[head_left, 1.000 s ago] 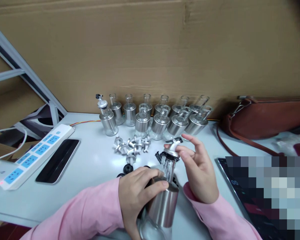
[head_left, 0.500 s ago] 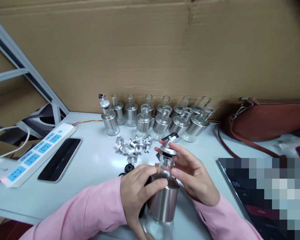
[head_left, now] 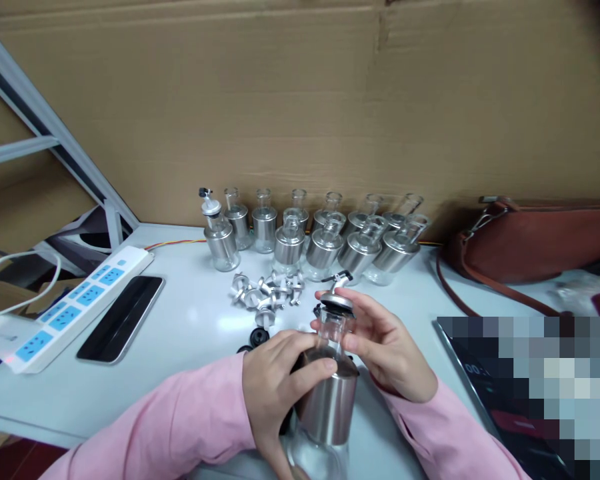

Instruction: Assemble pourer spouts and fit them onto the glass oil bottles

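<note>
A glass oil bottle (head_left: 327, 407) with a brushed metal sleeve stands upright close in front of me. My left hand (head_left: 285, 387) is wrapped round its metal sleeve and shoulder, thumb across the front. A silver pourer stopper (head_left: 337, 301) with a black flip cap sits on the mouth. Just below it, my right hand (head_left: 395, 353) curls round the glass neck, thumb at the near side and fingers partly hidden behind. Black round parts (head_left: 259, 337) lie beside my left hand, partly covered. Beyond the hands is a pile of silver pourer parts (head_left: 265, 293).
Several sleeved glass bottles (head_left: 325, 247) stand in rows at the back; the leftmost bottle (head_left: 221, 243) bears a pourer. A phone (head_left: 121, 320) and a power strip (head_left: 80, 307) lie left. At right are a brown bag (head_left: 540, 240) and a partly pixelated dark screen (head_left: 495, 393).
My right fingers have come down from the pourer's spout to the neck. The pourer's top appears slightly lower. My left hand keeps its hold on the bottle.
</note>
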### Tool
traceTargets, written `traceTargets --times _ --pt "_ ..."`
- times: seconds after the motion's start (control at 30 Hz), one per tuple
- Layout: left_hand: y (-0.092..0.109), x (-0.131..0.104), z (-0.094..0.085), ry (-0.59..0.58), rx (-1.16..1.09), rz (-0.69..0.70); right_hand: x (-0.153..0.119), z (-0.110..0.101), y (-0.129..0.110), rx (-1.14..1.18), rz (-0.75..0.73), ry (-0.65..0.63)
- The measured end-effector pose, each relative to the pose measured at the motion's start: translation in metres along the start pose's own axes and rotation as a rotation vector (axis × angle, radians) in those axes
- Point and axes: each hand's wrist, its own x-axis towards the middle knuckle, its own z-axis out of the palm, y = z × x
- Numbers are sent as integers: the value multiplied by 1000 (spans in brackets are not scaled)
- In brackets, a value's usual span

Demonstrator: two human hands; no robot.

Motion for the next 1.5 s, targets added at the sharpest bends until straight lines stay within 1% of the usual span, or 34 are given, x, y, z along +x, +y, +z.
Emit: traceTargets --times 0.17,0.27,0.43,0.5,0.6,0.73,0.83,0.97,1.1,1.27,1.37,1.5 --pt "0 1 0 -5 19 44 1 0 0 50 28 15" --pt "0 2 0 -23 16 31 1 0 0 30 35 29" --pt "0 1 0 -16 11 29 2 1 -2 -7 36 41" --pt "-1 1 0 -35 0 18 2 0 -2 -44 21 47" --pt "0 0 0 -50 -17 -10 2 -3 -1 -139 -40 57" --pt "0 0 -1 -49 -21 1 3 -5 0 -192 -82 28" --pt "-1 0 -1 -62 -26 3 3 -4 1 -186 -86 36" --pt "-1 -1 0 -51 -19 -9 2 -2 2 -164 -82 55" --pt "-1 -1 0 -64 -20 -1 1 -3 5 -153 -94 46" --pt "1 -2 -2 -81 -17 -29 2 -4 7 -144 -148 20" --pt "1 -2 -2 -104 -1 -9 3 -3 6 -137 -179 23" --pt "2 -2 -3 -105 6 -10 2 -1 3 -124 -169 42"
